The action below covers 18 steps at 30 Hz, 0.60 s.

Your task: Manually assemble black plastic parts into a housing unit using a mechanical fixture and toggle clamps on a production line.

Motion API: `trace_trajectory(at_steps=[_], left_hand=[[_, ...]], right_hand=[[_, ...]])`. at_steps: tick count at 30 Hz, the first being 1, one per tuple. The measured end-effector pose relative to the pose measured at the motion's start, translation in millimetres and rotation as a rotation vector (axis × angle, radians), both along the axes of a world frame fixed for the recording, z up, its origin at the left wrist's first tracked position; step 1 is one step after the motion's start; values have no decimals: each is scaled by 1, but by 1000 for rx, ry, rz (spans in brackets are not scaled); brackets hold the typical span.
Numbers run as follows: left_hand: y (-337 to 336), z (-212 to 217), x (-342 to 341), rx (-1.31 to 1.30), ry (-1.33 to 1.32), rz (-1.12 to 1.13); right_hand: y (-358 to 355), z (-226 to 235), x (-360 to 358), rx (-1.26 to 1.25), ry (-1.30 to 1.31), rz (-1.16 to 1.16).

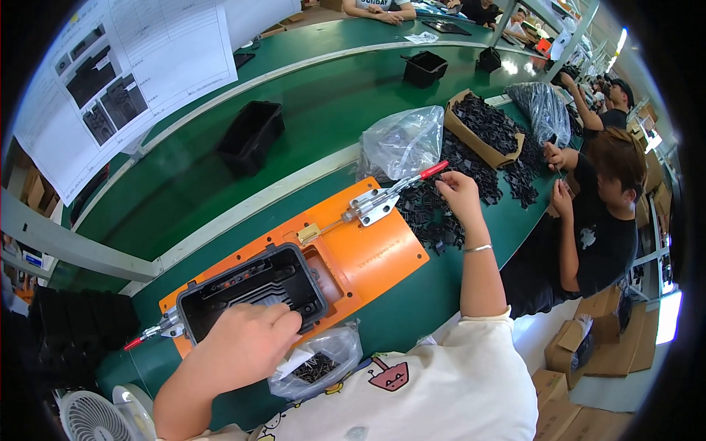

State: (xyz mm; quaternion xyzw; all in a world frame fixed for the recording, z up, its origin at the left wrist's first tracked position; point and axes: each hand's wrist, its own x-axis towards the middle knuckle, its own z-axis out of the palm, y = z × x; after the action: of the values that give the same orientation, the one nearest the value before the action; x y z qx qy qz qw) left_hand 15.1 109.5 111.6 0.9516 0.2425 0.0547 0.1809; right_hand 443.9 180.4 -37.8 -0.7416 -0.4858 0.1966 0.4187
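A black plastic box housing [312, 283] lies with its open side up in an orange fixture [382, 253]. My left hand [254, 338] is over the housing's near edge, its fingers curled together. Whatever they hold is hidden. My right hand [461, 197] is just below the red handle [434, 170] of a metal toggle clamp [371, 206], above loose small black plastic parts [434, 220]. Its fingertips are drawn together; anything between them is too small to make out. Another toggle clamp [170, 323] with a red tip stands at the fixture's left end.
A bag of screws [316, 367] sits close to my body. Black bins [251, 136] stand on the green conveyor belt [323, 95]. A cardboard tray [482, 140] overflows with black parts, beside a clear plastic bag [403, 140]. A co-worker [607, 198] sits at the right. Stacked black housings [73, 323] are at left.
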Motion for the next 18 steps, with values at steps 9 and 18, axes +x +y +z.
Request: trace_trajectory(at_steps=[9, 18], left_hand=[[-9, -1, -1, 95, 113, 35], [-13, -1, 6, 207, 0, 52]], right_hand=[[-43, 42, -57, 101, 1241, 405], [-63, 58, -96, 89, 1154, 521]])
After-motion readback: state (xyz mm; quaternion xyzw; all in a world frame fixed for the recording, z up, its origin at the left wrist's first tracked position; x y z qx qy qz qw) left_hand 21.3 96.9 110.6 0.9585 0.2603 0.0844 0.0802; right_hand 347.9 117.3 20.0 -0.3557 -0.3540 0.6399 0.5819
